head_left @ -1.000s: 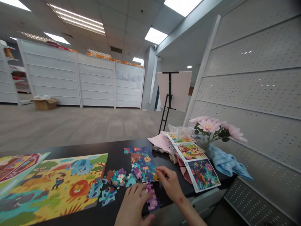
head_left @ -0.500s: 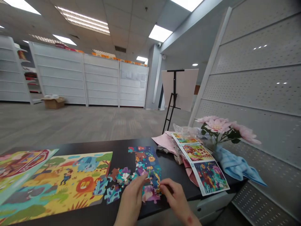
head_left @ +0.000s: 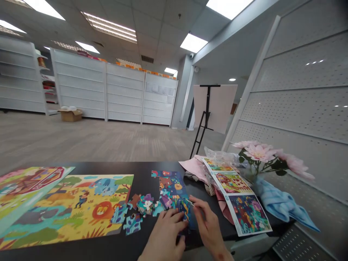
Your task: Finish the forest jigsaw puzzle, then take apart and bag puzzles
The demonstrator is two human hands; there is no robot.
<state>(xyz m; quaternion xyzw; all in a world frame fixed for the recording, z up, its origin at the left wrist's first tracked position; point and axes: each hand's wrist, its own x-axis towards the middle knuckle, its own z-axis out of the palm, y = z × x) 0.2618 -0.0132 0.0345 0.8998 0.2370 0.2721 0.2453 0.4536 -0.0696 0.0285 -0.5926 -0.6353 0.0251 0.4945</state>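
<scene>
A partly joined dark blue sea-scene jigsaw puzzle (head_left: 174,180) lies on the black tabletop in front of me. My left hand (head_left: 170,232) lies over its lower left part, fingers apart, and hides what is beneath. At the puzzle's right edge, my right hand (head_left: 208,221) pinches a puzzle piece (head_left: 185,209) with a yellow figure on it; the piece's lower part is covered by my left fingers. Loose puzzle pieces (head_left: 146,203) lie heaped left of the puzzle, and a blue patterned piece (head_left: 133,223) sits apart from them.
At left lie a finished savanna puzzle (head_left: 89,203) and a farm picture (head_left: 35,185). A printed picture sheet (head_left: 246,197) rests at right over pink cloth and plastic, beside a blue cloth (head_left: 280,203) and pink flowers (head_left: 259,152). An easel (head_left: 208,105) stands beyond the table.
My left hand has turned palm-down and spread over the lower puzzle, covering the lilac pieces. My right hand has moved slightly up along the right edge. The view has shifted a little left.
</scene>
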